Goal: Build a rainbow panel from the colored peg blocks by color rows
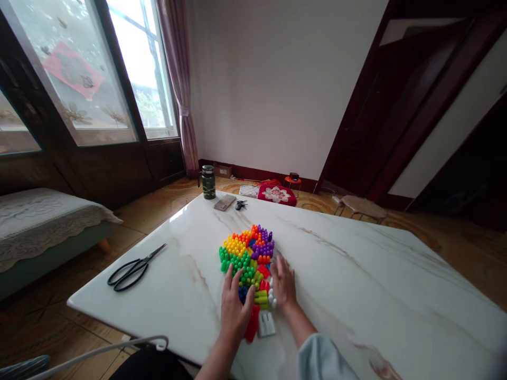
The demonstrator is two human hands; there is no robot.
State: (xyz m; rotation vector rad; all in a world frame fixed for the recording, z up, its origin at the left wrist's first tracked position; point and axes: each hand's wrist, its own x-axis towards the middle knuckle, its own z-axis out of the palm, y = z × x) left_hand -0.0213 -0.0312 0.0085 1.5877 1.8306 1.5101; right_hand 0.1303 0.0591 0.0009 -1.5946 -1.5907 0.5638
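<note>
A cluster of small knobbed plastic pieces in several colours (237,261) lies on the white marbled table (348,295). Orange and purple pieces are at its far end, yellow and green on the left, red, lime and white nearer me. My left hand (234,306) rests at the near left side, fingers spread over green and dark blue pieces. Along the right edge lies my right hand (284,282), its fingers stretched out beside the white and red pieces. A red piece (252,323) and a white-grey piece (266,324) lie between my wrists.
Black-handled scissors (137,268) lie at the table's left. Toward the far corner stand a dark green camouflage bottle (208,182), a phone (224,202) and keys (241,205). A pale cable (114,345) curves by the near left edge. A low stool (362,207) stands beyond the table.
</note>
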